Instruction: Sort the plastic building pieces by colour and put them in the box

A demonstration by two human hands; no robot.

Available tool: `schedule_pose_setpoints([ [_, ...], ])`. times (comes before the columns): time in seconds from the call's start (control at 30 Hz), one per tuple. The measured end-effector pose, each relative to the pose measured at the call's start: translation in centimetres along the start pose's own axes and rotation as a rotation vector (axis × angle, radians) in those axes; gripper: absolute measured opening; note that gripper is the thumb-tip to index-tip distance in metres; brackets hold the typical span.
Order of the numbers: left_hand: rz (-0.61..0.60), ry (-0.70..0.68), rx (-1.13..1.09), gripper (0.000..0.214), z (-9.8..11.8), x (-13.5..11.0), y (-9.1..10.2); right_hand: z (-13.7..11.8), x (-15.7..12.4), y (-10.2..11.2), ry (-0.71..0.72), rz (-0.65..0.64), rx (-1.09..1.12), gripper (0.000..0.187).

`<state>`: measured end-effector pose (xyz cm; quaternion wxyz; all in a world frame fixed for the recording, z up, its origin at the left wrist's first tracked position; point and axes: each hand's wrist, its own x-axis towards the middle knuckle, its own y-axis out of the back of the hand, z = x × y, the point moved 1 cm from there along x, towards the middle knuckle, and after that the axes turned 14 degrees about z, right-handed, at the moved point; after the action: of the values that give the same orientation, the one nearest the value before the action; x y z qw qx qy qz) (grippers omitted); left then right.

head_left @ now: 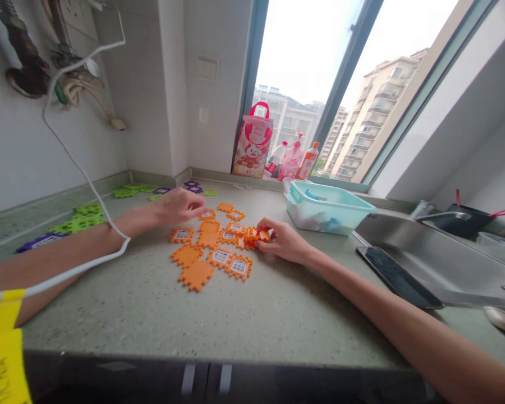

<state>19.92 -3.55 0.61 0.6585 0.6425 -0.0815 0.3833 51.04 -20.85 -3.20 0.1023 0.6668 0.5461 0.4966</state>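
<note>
My left hand (180, 206) reaches in from the left, fingers curled together, with its fingertips at the edge of an orange interlocking window tile (208, 215). On the right, my right hand (283, 239) pinches a small orange tile piece (261, 234) between thumb and fingers, at the end of a row of orange pieces. Around them lie more orange tiles: plain ones such as a square tile (196, 275) near the front, and others with white window grilles, like a window tile (239, 266). Several look joined edge to edge, flat on the counter.
Green tiles (86, 219) and a purple tile (46, 241) lie at the left. A turquoise basket (328, 210) stands at the back right, beside a sink (404, 252) and a phone (398, 276). A white cable (88, 264) crosses my left forearm. Bottles (292, 161) line the windowsill.
</note>
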Motion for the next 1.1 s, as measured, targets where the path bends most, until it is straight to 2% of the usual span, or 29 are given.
schedule_pose_setpoints([
  [0.1, -0.266, 0.057, -0.059, 0.038, -1.2, -0.5, 0.7, 0.2, -0.4, 0.7, -0.004, -0.005, -0.015, 0.018],
  [0.17, -0.329, 0.071, -0.109, 0.037, -0.6, -0.7, 0.7, 0.4, -0.5, 1.3, 0.01, -0.015, -0.031, 0.018],
  [0.33, -0.314, 0.055, -0.172, 0.039, 2.7, -0.6, -0.7, 1.0, -0.2, 3.1, 0.074, 0.016, -0.127, 0.018],
  [0.47, -0.29, 0.034, -0.19, 0.039, 4.1, -0.6, -1.4, 0.7, -0.1, 3.4, 0.107, 0.103, -0.04, 0.019],
  [0.53, -0.277, 0.032, -0.185, 0.039, 4.2, -0.6, -1.5, 0.5, -0.2, 2.9, 0.127, 0.091, 0.018, 0.02],
  [0.63, -0.275, 0.037, -0.165, 0.038, 4.1, -0.6, -1.6, 0.4, -0.5, 1.9, 0.139, 0.006, 0.057, 0.02],
  [0.77, -0.299, 0.016, -0.119, 0.036, 3.9, -0.6, -1.9, 0.7, -0.6, 1.1, 0.068, -0.05, 0.042, 0.033],
  [0.83, -0.302, 0.002, -0.106, 0.034, 3.9, -0.7, -2.0, 0.7, -0.6, 1.1, 0.046, -0.046, 0.016, 0.037],
  [0.93, -0.29, -0.008, -0.097, 0.035, 3.8, -0.7, -2.0, 0.5, -0.5, 1.5, 0.056, -0.065, 0.018, 0.033],
  [1.1, -0.22, -0.095, -0.076, 0.029, 3.7, -0.8, -1.6, 0.0, -0.4, 2.7, 0.035, -0.107, 0.181, 0.027],
])
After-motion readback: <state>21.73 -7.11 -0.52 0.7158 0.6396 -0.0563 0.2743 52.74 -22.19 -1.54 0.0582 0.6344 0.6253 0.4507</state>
